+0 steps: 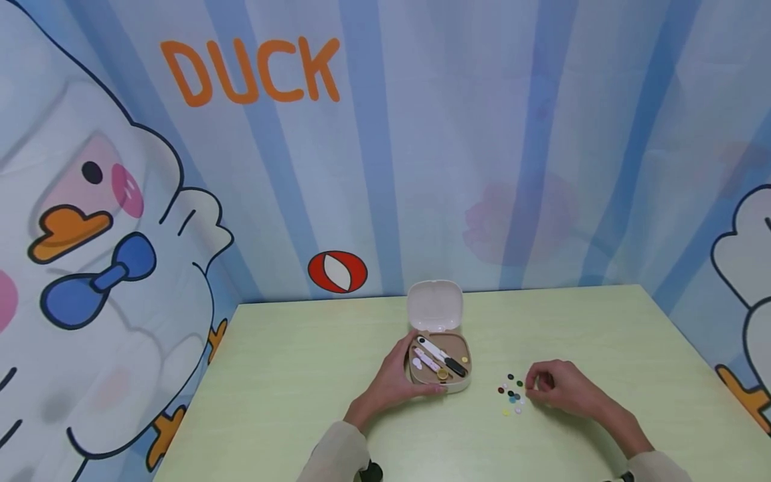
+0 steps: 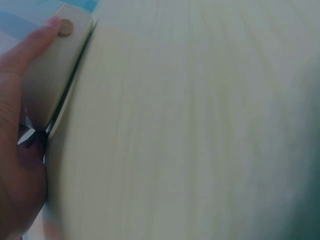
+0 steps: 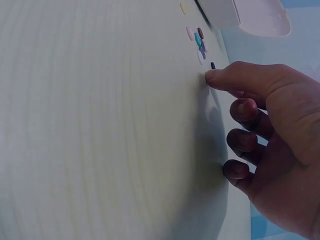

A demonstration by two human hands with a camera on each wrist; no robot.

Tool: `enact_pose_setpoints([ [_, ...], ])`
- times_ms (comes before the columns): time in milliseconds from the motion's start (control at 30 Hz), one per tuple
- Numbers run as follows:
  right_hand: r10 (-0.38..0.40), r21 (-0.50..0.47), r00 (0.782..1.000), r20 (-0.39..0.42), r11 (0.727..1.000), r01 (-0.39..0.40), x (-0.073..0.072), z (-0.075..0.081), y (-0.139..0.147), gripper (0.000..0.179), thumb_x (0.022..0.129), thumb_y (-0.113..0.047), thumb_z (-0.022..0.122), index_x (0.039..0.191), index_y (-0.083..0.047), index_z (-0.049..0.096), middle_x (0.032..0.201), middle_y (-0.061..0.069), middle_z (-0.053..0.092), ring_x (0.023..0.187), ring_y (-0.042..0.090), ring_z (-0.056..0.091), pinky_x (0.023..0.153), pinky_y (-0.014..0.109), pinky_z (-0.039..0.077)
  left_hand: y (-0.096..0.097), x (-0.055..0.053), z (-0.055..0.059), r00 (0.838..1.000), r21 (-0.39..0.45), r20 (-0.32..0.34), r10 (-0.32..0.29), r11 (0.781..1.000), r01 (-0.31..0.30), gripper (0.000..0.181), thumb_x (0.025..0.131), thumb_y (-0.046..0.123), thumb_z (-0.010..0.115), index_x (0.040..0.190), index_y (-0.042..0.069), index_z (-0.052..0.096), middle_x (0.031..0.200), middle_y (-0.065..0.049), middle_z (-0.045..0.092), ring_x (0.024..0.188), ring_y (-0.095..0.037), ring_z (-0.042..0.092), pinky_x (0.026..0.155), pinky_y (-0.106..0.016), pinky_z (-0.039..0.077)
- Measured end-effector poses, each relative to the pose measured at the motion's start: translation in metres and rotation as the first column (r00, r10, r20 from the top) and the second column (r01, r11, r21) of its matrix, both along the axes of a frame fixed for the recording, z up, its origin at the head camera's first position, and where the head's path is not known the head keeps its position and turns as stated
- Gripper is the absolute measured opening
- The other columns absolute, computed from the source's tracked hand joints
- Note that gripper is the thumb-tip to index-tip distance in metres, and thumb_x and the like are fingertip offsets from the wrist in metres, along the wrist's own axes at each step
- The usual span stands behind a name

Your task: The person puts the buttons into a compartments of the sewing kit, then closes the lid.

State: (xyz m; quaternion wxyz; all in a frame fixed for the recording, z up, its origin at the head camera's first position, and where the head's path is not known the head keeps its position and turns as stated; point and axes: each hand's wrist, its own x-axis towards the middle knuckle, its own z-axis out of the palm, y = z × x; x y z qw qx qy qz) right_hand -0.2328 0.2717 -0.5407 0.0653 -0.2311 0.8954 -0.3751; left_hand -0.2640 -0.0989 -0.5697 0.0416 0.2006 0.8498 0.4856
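A small beige sewing box (image 1: 460, 381) stands on the table, its pale lid (image 1: 435, 306) tipped up at the back. My left hand (image 1: 394, 378) grips the box at the left side, thumb along its front near a round brown clasp (image 2: 65, 28). Inside lie a white-and-black tool (image 1: 442, 356), a lilac tool (image 1: 426, 360) and a gold round piece (image 1: 442, 374). Several small coloured buttons (image 1: 512, 395) lie scattered right of the box. My right hand (image 1: 560, 387) is at their right edge, thumb and index tips low over the table; I cannot tell whether a button is between them.
The pale wooden table (image 1: 289, 388) spreads out around the box and buttons. A blue striped curtain (image 1: 409, 147) with duck drawings hangs along its back edge and sides. A yellow button (image 1: 505, 412) lies nearest the front of the group.
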Motion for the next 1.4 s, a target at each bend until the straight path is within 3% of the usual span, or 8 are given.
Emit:
enact_pose_setpoints([
  [467, 0.025, 0.005, 1.000, -0.015, 1.000, -0.025, -0.001, 0.000, 0.000, 0.010, 0.090, -0.011, 0.080, 0.088, -0.017, 0.073, 0.065, -0.011, 0.048, 0.060, 0.001, 0.043, 0.057, 0.023, 0.040, 0.000, 0.001, 0.003, 1.000, 0.012, -0.004, -0.007, 1.000, 0.007, 0.118, 0.074, 0.050, 0.093, 0.166, 0.029, 0.022, 0.164, 0.002, 0.035, 0.150, -0.022, 0.034, 0.120, -0.054, 0.033],
  [667, 0.050, 0.009, 0.996, -0.069, 0.999, -0.049, -0.004, 0.005, 0.002, 0.013, 0.089, -0.005, 0.079, 0.089, -0.018, 0.076, 0.068, -0.011, 0.055, 0.061, 0.000, 0.045, 0.056, 0.023, 0.042, 0.001, 0.001, 0.002, 1.000, 0.002, 0.010, 0.003, 1.000, -0.003, 0.119, 0.075, 0.051, 0.092, 0.166, 0.028, 0.021, 0.165, 0.000, 0.033, 0.150, -0.024, 0.033, 0.120, -0.055, 0.033],
  [1000, 0.052, 0.002, 0.990, -0.128, 0.999, -0.052, -0.018, 0.022, -0.007, 0.007, 0.093, -0.012, 0.079, 0.091, -0.018, 0.076, 0.064, -0.013, 0.048, 0.056, 0.000, 0.039, 0.054, 0.022, 0.037, 0.000, 0.002, 0.003, 1.000, -0.006, 0.014, 0.013, 1.000, -0.013, 0.121, 0.074, 0.053, 0.092, 0.167, 0.026, 0.020, 0.166, -0.002, 0.032, 0.151, -0.026, 0.032, 0.119, -0.056, 0.033],
  [1400, 0.070, -0.019, 0.988, -0.138, 0.997, -0.073, -0.037, 0.032, -0.041, 0.006, 0.094, -0.012, 0.078, 0.093, -0.017, 0.077, 0.065, -0.012, 0.048, 0.057, 0.003, 0.041, 0.054, 0.023, 0.038, 0.001, 0.004, 0.006, 1.000, 0.004, 0.024, 0.006, 1.000, -0.006, 0.120, 0.075, 0.052, 0.092, 0.167, 0.026, 0.020, 0.166, -0.002, 0.032, 0.151, -0.027, 0.032, 0.119, -0.057, 0.033],
])
